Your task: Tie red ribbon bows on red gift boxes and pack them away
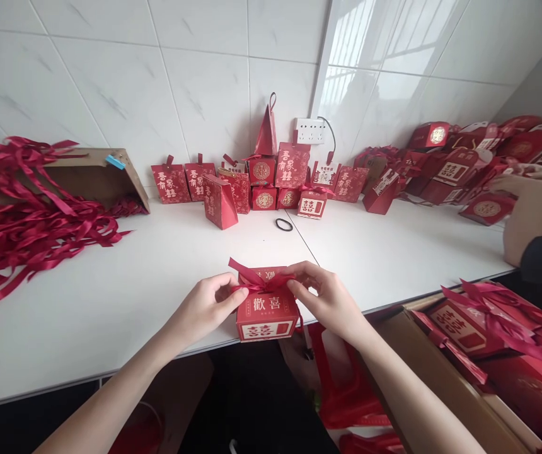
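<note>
A red gift box (267,310) with white and gold characters rests at the front edge of the white table, right before me. Across its top runs a red ribbon (262,282), gathered in a bow or knot at the middle. My left hand (217,299) pinches the ribbon's left loop between thumb and fingers. On the other side, my right hand (321,296) pinches the ribbon's right part. Both hands are at the box's upper sides. One ribbon tail sticks up to the left, and another hangs down by the box's right side.
Loose red ribbons (39,221) spill from a cardboard box (101,170) at left. Several red gift boxes (264,170) line the wall, with a black ring (283,224) before them. A carton (434,378) of tied boxes stands right; beyond it are a co-worker's hands (530,189).
</note>
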Motion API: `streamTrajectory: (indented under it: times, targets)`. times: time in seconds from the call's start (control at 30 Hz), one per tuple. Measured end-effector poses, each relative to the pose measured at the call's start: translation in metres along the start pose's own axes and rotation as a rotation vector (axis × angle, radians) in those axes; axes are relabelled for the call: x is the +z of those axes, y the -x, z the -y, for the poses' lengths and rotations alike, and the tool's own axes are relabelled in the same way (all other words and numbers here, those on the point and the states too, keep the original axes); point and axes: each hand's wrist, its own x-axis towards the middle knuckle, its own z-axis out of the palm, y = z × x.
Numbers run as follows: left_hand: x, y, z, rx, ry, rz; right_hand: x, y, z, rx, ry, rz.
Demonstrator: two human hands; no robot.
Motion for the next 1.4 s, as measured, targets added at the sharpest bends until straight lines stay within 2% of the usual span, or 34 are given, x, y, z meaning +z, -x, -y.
streamTrajectory:
  times: [0.07,0.27,0.57,0.7,0.9,1.0,1.17,1.27,1.4]
  targets:
    - [0.000,0.000,0.000,0.001,0.004,0.009,0.001,0.000,0.003,0.016,-0.015,-0.009]
    - [0.000,0.001,0.000,0.005,0.027,0.007,0.003,-0.006,0.002,0.136,-0.260,0.036]
    - [0.000,0.002,0.000,0.009,0.052,0.016,-0.004,-0.005,0.002,0.158,-0.220,0.170]
    - [0.000,0.001,0.000,0.017,0.048,0.013,-0.004,-0.005,0.002,0.171,-0.315,0.241]
    - [0.000,0.000,-0.001,0.016,0.053,0.017,-0.004,-0.010,0.003,0.241,-0.461,0.271]
    - [0.000,0.000,0.000,0.019,0.056,0.019,-0.005,-0.011,0.005,0.232,-0.397,0.276]
    - [0.001,0.001,0.001,0.015,0.078,0.033,-0.004,-0.012,0.000,0.060,-0.154,0.155]
    - [0.000,0.001,0.001,0.027,0.094,0.063,-0.003,-0.013,-0.005,0.028,-0.029,0.131]
    - [0.000,0.000,0.001,0.029,0.117,0.073,-0.005,-0.013,-0.007,-0.017,-0.002,0.148]
